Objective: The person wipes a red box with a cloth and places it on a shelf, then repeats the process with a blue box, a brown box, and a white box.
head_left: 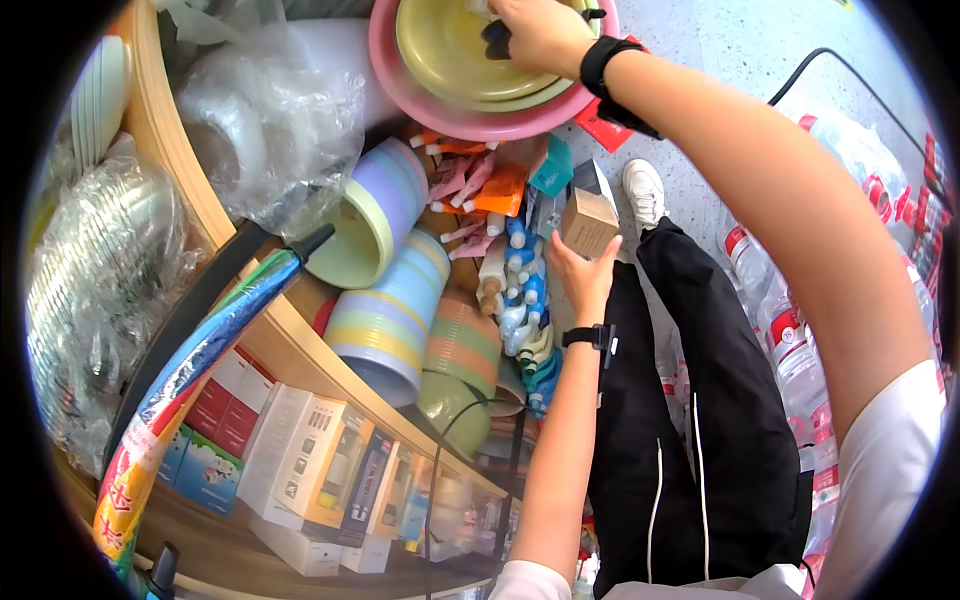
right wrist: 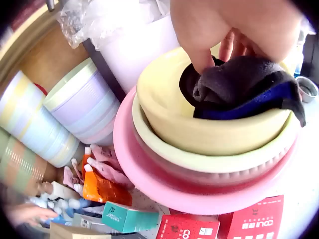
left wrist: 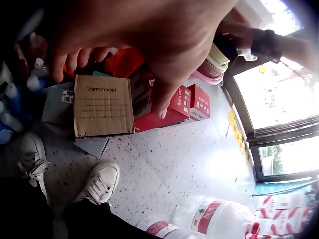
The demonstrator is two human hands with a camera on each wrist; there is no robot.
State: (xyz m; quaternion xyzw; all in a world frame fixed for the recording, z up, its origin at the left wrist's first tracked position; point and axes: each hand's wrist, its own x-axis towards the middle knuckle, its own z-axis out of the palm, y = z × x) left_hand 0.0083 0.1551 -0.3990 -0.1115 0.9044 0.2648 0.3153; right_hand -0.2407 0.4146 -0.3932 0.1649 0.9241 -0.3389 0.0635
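Observation:
My right hand point(head_left: 540, 38) is over the stacked basins, and in the right wrist view its fingers pinch a dark grey and blue cloth point(right wrist: 244, 84) at the yellow basin point(right wrist: 199, 130). Below that basin sit a pale green one and a pink one point(right wrist: 149, 186). My left hand point(head_left: 585, 278) is at a brown cardboard box point(head_left: 590, 224), thumb and fingers spread at its near side. In the left wrist view the box point(left wrist: 103, 107) reads "Warm Prompt" and the hand point(left wrist: 144, 45) hangs over it with fingers apart; contact cannot be told.
Stacked striped buckets point(head_left: 390, 320), pouches point(head_left: 500, 190) and blue-capped bottles point(head_left: 520, 250) lie left of the box. Red boxes point(left wrist: 199, 102) stand on the floor by the basins. Wrapped bottles point(head_left: 790, 340) are at the right, a wooden shelf point(head_left: 330, 370) at the left.

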